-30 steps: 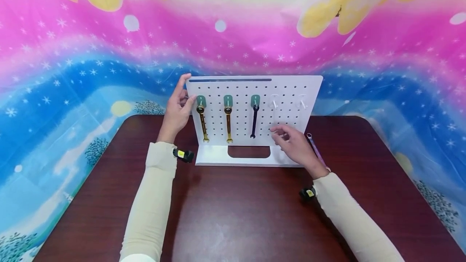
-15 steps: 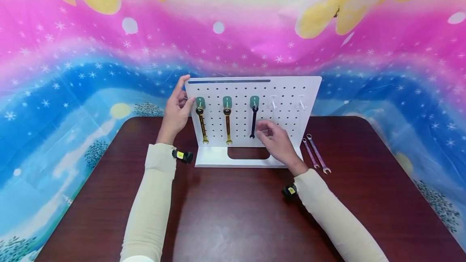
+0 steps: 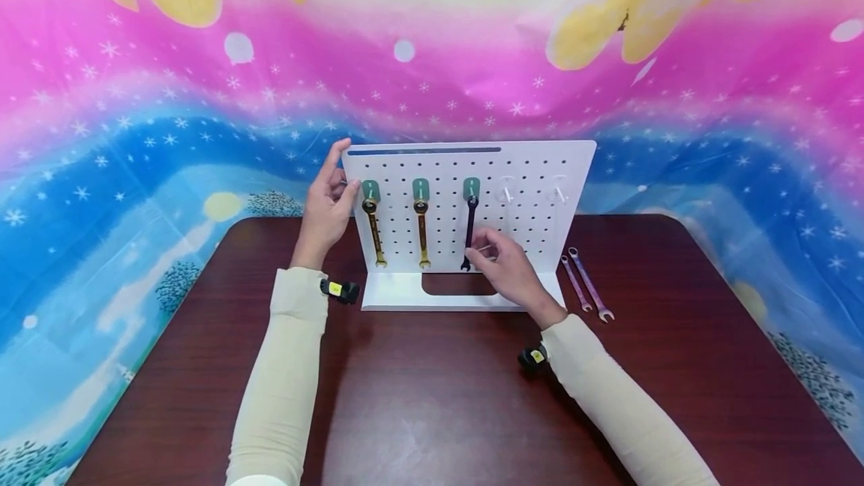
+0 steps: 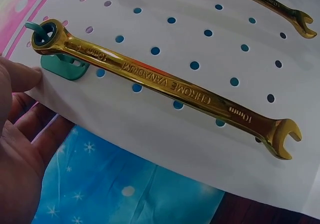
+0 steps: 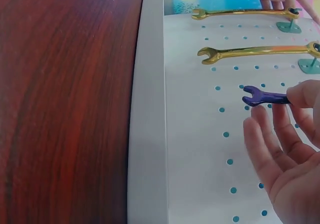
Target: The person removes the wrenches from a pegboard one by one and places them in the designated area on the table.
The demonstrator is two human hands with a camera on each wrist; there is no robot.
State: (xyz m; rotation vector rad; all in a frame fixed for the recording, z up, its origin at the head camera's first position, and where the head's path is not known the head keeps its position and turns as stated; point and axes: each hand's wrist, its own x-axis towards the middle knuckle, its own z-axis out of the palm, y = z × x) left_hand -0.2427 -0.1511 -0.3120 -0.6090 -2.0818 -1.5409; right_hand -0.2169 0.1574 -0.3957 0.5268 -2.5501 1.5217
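My left hand point(image 3: 327, 205) holds the upper left edge of a white pegboard stand point(image 3: 533, 238), thumb at the front. My right hand point(image 3: 506, 265) pinches the lower handle of a dark purple combination wrench point(image 3: 470, 223), whose ring end is at the third green hook point(image 3: 472, 186). In the right wrist view the open jaw of the purple wrench point(image 5: 255, 96) sticks out past the thumb, while its ring end is out of frame. Two gold combination wrenches hang to the left; the leftmost gold wrench point(image 4: 165, 84), marked 10mm, is beside my left hand.
Two clear hooks, one a clear hook point(image 3: 506, 190) beside the purple wrench, bear nothing. On the brown table point(image 3: 432, 396), right of the stand, lie two pinkish-purple wrenches, the longer wrench point(image 3: 591, 287) outermost. A printed cloth point(image 3: 432, 73) hangs behind.
My right hand has moved left across the board and taken hold of the purple wrench. That wrench's open end now appears slightly lower. My left hand stays on the board edge.
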